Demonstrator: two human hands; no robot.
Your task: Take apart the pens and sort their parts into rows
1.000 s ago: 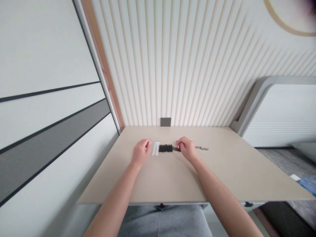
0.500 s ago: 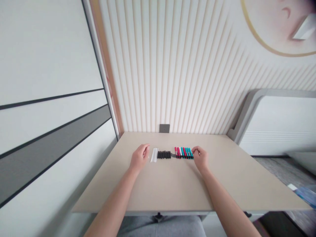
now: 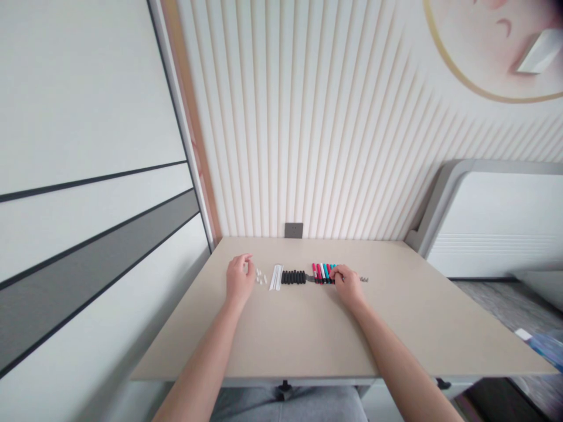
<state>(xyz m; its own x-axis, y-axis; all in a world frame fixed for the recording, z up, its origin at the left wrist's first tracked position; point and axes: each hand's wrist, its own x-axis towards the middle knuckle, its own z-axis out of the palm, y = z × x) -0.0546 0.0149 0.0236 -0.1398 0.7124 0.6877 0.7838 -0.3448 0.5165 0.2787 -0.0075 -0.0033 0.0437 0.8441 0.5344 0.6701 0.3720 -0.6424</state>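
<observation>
A: Where are the markers?
B: In a row on the table, upper middle of the frame. The right hand curls over the row's right end; I can't tell if its fingers grip.
A: The left hand?
B: Fingers loosely open, holding nothing, just beside small white pieces, which barely showed earlier.

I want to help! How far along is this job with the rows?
Done: white sticks and black pieces lie in rows, small white bits beside them. In hand: the right hand is at the red and teal markers. Left: small dark bits lie past it.
</observation>
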